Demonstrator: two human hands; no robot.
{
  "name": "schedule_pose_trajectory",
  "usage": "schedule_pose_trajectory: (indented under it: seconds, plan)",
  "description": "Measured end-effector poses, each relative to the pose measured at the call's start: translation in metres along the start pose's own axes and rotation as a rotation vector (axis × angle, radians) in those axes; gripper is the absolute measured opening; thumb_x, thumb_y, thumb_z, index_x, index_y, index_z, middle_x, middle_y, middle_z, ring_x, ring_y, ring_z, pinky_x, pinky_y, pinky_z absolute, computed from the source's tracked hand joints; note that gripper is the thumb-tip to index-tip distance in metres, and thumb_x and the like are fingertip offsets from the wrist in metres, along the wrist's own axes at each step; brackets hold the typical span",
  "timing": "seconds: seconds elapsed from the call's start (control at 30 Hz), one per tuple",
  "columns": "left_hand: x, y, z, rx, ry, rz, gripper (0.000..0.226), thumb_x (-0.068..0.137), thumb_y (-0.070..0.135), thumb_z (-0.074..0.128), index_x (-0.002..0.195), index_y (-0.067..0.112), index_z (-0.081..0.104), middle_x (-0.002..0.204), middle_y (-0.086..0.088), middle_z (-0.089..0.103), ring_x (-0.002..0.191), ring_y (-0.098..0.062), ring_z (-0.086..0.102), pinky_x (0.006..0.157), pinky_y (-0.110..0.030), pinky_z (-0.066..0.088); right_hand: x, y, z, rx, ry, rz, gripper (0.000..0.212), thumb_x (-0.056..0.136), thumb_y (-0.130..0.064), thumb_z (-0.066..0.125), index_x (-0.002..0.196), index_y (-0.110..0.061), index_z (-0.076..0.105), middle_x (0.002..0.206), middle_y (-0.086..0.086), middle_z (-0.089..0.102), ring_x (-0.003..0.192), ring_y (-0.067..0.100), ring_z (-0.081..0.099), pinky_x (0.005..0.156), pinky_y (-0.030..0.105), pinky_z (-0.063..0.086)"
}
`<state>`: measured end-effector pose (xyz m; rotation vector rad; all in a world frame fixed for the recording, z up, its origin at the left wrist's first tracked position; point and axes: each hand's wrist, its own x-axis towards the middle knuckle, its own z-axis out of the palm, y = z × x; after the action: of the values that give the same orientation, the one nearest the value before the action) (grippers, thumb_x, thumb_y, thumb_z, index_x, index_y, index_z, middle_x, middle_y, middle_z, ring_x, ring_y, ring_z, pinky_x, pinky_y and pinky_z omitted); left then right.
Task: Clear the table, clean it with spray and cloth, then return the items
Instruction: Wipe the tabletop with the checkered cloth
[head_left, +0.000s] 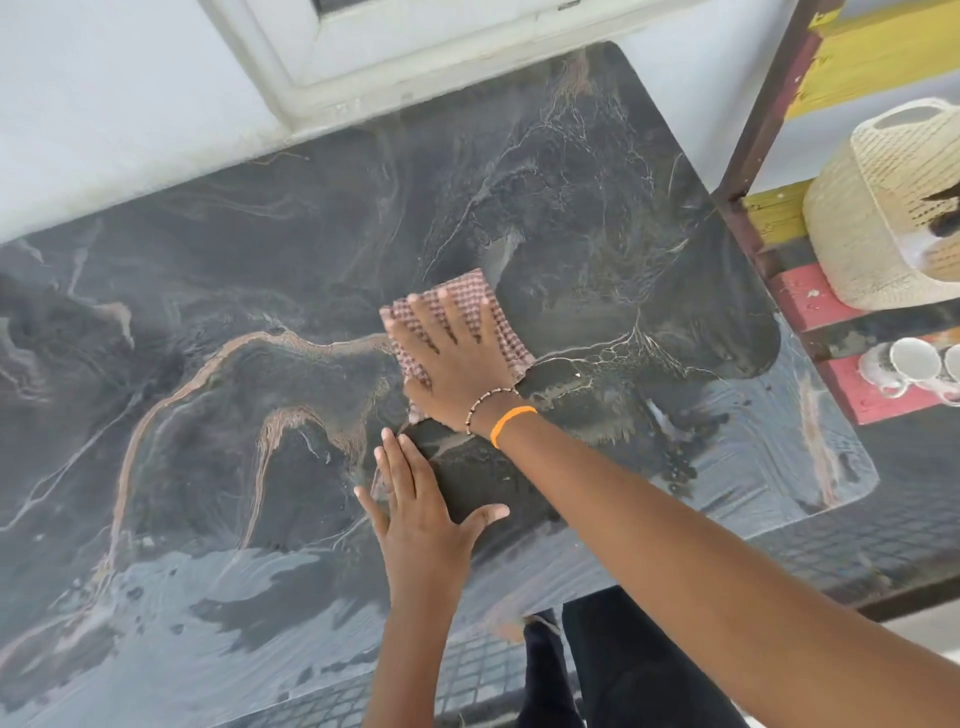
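A dark marbled table (218, 291) fills the view, with wet streaks along its near and right edges. A pink checked cloth (470, 291) lies flat near the table's middle. My right hand (457, 358) presses down on the cloth with fingers spread; the wrist wears a bead bracelet and an orange band. My left hand (423, 512) rests flat on the bare tabletop just in front of the cloth, fingers apart, holding nothing. No spray bottle is in view.
To the right stands a painted shelf (810, 306) in yellow, red and dark slats, carrying a woven cream basket (883, 208) and white cups (914, 364). A white wall and window frame (311, 67) border the table's far side. Tiled floor shows below.
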<state>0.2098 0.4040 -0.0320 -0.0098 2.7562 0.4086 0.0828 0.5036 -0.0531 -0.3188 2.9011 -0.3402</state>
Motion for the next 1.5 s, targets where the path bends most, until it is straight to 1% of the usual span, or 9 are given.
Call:
schedule_pose_trajectory:
  seconds: [0.17, 0.27, 0.37, 0.53, 0.67, 0.93, 1.1, 1.33, 1.5]
  plan:
    - [-0.032, -0.011, 0.004, -0.02, -0.052, -0.056, 0.139, 0.036, 0.099, -0.008, 0.141, 0.009, -0.024, 0.149, -0.001, -0.026, 0.139, -0.015, -0.022, 0.11, -0.044, -0.016, -0.028, -0.025, 0.014, -0.072, -0.07, -0.283, 0.068, 0.089, -0.046, 0.043, 0.147, -0.038, 0.011, 0.16, -0.005, 0.003, 0.147, 0.025, -0.002, 0.114, 0.057, -0.005]
    - [-0.04, -0.009, 0.013, 0.069, -0.081, 0.033, 0.125, 0.055, 0.094, 0.003, 0.146, 0.01, -0.006, 0.155, -0.012, -0.002, 0.145, -0.027, -0.003, 0.114, -0.048, -0.009, -0.05, 0.004, 0.015, -0.089, -0.042, -0.253, 0.068, 0.088, -0.05, 0.041, 0.147, -0.04, 0.009, 0.16, -0.006, 0.003, 0.147, 0.024, -0.001, 0.115, 0.057, -0.004]
    - [-0.038, 0.002, 0.021, 0.144, -0.086, 0.147, 0.121, 0.064, 0.09, 0.01, 0.145, 0.0, 0.013, 0.153, -0.02, 0.016, 0.14, -0.03, 0.008, 0.111, -0.047, -0.006, -0.071, 0.049, 0.008, -0.094, 0.005, -0.096, 0.066, 0.082, -0.052, 0.024, 0.146, -0.04, 0.013, 0.16, -0.006, 0.007, 0.147, 0.025, 0.004, 0.114, 0.058, -0.001]
    - [-0.04, 0.024, 0.011, 0.186, -0.209, 0.11, 0.126, 0.062, 0.078, 0.045, 0.135, 0.006, -0.029, 0.148, -0.011, -0.032, 0.141, -0.027, -0.025, 0.11, -0.046, -0.017, -0.106, 0.14, -0.01, -0.085, 0.071, 0.268, 0.067, 0.079, -0.052, 0.024, 0.146, -0.041, 0.017, 0.159, -0.007, 0.012, 0.147, 0.025, 0.01, 0.114, 0.058, 0.005]
    - [-0.039, 0.032, 0.004, 0.285, -0.258, 0.055, 0.128, 0.068, 0.071, 0.054, 0.136, 0.002, -0.03, 0.151, -0.014, -0.031, 0.142, -0.029, -0.023, 0.114, -0.046, -0.012, -0.138, 0.193, -0.018, -0.054, 0.137, 0.536, 0.068, 0.08, -0.051, 0.03, 0.145, -0.039, 0.017, 0.158, -0.006, 0.014, 0.146, 0.025, 0.012, 0.115, 0.059, 0.009]
    - [-0.038, 0.033, 0.009, 0.312, -0.233, 0.087, 0.126, 0.069, 0.069, 0.051, 0.142, -0.004, -0.022, 0.153, -0.02, -0.025, 0.144, -0.034, -0.017, 0.116, -0.046, -0.006, -0.184, 0.176, -0.006, 0.052, 0.17, 0.813, 0.068, 0.084, -0.049, 0.026, 0.148, -0.036, 0.009, 0.16, -0.001, 0.006, 0.146, 0.031, 0.003, 0.115, 0.057, 0.001]
    - [-0.039, 0.033, 0.011, 0.278, -0.206, 0.091, 0.124, 0.072, 0.066, 0.055, 0.143, -0.005, -0.017, 0.154, -0.021, -0.02, 0.144, -0.034, -0.014, 0.116, -0.048, -0.005, -0.17, 0.105, 0.006, 0.001, 0.114, 0.625, 0.065, 0.088, -0.046, 0.024, 0.149, -0.034, 0.005, 0.16, 0.0, 0.002, 0.147, 0.031, 0.0, 0.115, 0.057, 0.0]
    - [-0.053, 0.016, 0.017, 0.113, -0.086, 0.093, 0.123, 0.07, 0.068, 0.058, 0.146, 0.0, -0.011, 0.157, -0.012, -0.016, 0.146, -0.025, -0.013, 0.113, -0.051, -0.014, -0.12, -0.001, 0.02, -0.053, -0.034, 0.067, 0.062, 0.094, -0.041, 0.034, 0.148, -0.036, 0.004, 0.16, -0.003, -0.003, 0.147, 0.028, -0.004, 0.114, 0.056, -0.005]
    - [-0.097, 0.003, 0.036, 0.054, 0.008, 0.129, 0.125, 0.061, 0.08, 0.038, 0.147, -0.002, -0.001, 0.157, -0.018, -0.004, 0.145, -0.03, -0.004, 0.111, -0.051, -0.011, -0.164, 0.012, 0.031, -0.091, -0.041, -0.088, 0.063, 0.089, -0.048, 0.031, 0.147, -0.039, 0.009, 0.16, -0.005, 0.004, 0.147, 0.026, 0.002, 0.116, 0.053, -0.002]
